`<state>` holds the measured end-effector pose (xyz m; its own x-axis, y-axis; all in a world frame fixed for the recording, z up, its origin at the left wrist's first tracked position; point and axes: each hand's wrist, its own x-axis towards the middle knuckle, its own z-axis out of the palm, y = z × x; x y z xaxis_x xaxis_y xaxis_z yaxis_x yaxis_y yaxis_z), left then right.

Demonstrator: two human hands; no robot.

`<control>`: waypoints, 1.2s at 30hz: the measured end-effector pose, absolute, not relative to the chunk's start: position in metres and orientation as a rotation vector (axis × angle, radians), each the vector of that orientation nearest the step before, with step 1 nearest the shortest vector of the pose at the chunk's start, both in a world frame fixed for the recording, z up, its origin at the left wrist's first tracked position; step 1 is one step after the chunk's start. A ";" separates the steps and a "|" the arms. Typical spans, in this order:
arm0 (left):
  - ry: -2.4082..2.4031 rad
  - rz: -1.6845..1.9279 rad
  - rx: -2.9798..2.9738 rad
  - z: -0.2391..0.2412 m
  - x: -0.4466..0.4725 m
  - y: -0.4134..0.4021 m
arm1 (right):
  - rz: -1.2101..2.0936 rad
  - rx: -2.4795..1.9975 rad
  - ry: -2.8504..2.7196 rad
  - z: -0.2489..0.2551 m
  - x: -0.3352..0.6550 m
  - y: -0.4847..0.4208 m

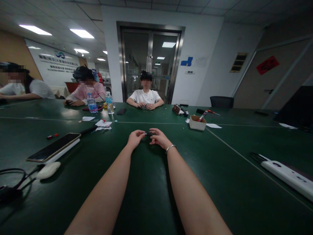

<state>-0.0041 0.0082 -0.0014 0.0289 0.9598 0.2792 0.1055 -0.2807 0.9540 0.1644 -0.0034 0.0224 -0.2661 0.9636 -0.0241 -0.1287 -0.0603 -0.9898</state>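
Both my arms reach forward over the dark green table (151, 182). My left hand (135, 138) and my right hand (158, 137) meet at the middle, fingers pinched on a small dark object (148, 133) held between them. Too little of the object shows to name it. A thin bracelet (170, 148) circles my right wrist.
A phone on a white power bank (54, 148), a white charger (48, 170) with black cable, and a red pen (52, 136) lie left. A small cardboard box (197, 122) stands ahead right, a white power strip (288, 174) at right. Two water bottles (92, 102) and three seated people are across the table.
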 end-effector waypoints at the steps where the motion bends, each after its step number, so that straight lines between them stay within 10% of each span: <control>1: 1.133 1.353 1.504 -0.001 -0.004 0.008 | 1.496 -0.984 -1.256 0.023 0.164 -0.004; 36: 1.169 1.341 1.498 0.002 -0.003 0.005 | 1.531 -1.037 -1.221 0.018 0.165 0.002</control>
<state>-0.0034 0.0054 0.0017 0.0134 0.9656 0.2597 0.1257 -0.2593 0.9576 0.1650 0.0022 0.0181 -0.2504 0.9650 -0.0778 -0.1392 -0.1154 -0.9835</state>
